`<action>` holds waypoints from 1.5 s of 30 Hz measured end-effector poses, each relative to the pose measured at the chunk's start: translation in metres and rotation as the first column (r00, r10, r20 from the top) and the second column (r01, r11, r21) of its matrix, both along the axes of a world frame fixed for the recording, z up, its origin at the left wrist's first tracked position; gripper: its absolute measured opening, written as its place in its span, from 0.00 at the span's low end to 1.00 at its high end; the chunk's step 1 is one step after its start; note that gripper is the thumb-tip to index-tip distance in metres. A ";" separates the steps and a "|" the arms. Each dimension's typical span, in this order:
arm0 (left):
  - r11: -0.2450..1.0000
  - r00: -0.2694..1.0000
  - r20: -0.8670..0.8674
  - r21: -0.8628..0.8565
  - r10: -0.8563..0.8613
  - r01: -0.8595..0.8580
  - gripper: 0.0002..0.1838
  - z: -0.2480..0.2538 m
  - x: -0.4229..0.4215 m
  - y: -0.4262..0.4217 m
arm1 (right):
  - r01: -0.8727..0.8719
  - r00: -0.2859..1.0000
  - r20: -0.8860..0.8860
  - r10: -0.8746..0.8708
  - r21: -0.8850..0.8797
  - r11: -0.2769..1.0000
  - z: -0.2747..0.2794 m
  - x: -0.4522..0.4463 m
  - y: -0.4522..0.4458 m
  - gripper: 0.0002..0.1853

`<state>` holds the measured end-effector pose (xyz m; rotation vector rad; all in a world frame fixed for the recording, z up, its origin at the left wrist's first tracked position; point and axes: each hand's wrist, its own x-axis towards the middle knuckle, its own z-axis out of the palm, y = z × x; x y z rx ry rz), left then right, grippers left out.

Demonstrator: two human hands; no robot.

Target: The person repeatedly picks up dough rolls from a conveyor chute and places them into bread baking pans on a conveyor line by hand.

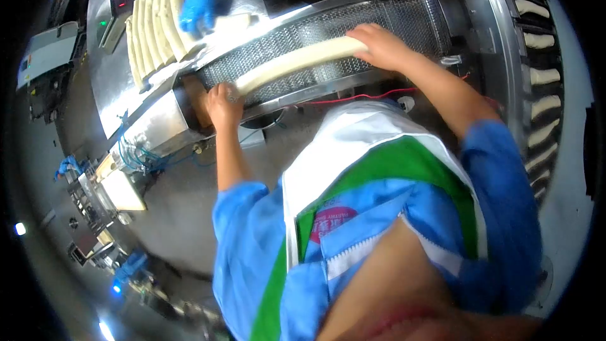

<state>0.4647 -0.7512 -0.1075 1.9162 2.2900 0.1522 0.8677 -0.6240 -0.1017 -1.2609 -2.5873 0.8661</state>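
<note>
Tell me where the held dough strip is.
In the head view, the dough strip stretches across the upper middle, over the metal mesh, between the left hand and the right hand.

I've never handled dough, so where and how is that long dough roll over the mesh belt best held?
Probably by both ends, from the near side: the dough roll is long, bowed and looks soft, so one grip might let it sag. The left hand and right hand hold its ends.
</note>
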 end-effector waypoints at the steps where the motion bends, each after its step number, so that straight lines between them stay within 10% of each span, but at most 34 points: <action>1: 1.000 0.994 0.107 -0.027 0.001 0.002 0.20 0.002 0.006 0.001 | 0.010 0.999 0.032 -0.012 0.047 0.999 -0.004 0.003 -0.001 0.24; 4: 0.972 0.956 0.259 -0.221 0.134 -0.077 0.21 0.009 0.030 0.002 | 0.094 0.988 0.134 -0.082 -0.086 0.992 0.019 0.011 0.001 0.22; 9: 0.999 0.947 0.321 -0.047 -0.001 0.017 0.33 0.022 0.066 -0.003 | 0.057 0.980 0.187 -0.064 0.042 0.997 0.019 0.040 -0.014 0.22; 25: 0.925 0.942 0.251 -0.252 -0.222 0.285 0.24 0.017 0.146 0.036 | 0.306 0.917 0.228 -0.326 0.119 0.945 0.014 0.110 -0.020 0.18; 45: 0.997 0.997 -0.076 -0.081 -0.006 0.000 0.17 0.071 0.032 -0.040 | -0.100 0.995 0.007 0.102 -0.167 0.981 0.016 -0.009 -0.015 0.15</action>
